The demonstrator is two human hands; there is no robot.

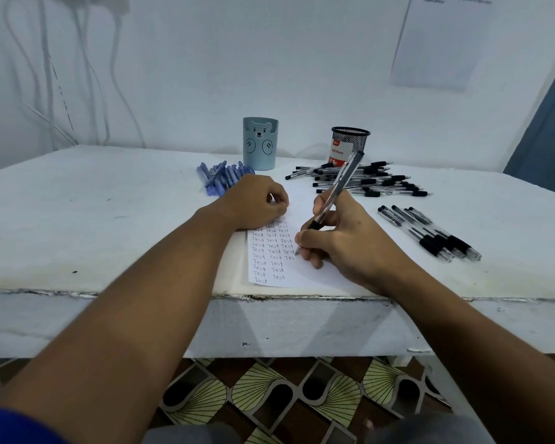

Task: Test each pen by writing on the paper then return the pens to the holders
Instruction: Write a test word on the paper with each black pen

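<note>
1. Right-hand grip [337, 241]: you pinch a black pen [334, 197] between thumb and fingers, its tip touching the paper [302, 277] at the end of an unfinished "Tes"; its long axis tilts up and away toward the mesh holder [350, 145].
2. Left-hand grip [253, 203]: your fingers curl loosely and hold nothing; the fist rests on the paper's upper left part, pinning it to the table [93, 219].
3. Mesh holder: far right of the paper, nearer your right hand; it seems to hold only a labelled packet.
4. Bear holder [259, 144]: far left; contents cannot be seen.
5. Loose pens: a black pile [366, 181] before the mesh holder, a black row [430, 232] just right of your right hand, blue pens [218, 177] beside the bear holder.
</note>
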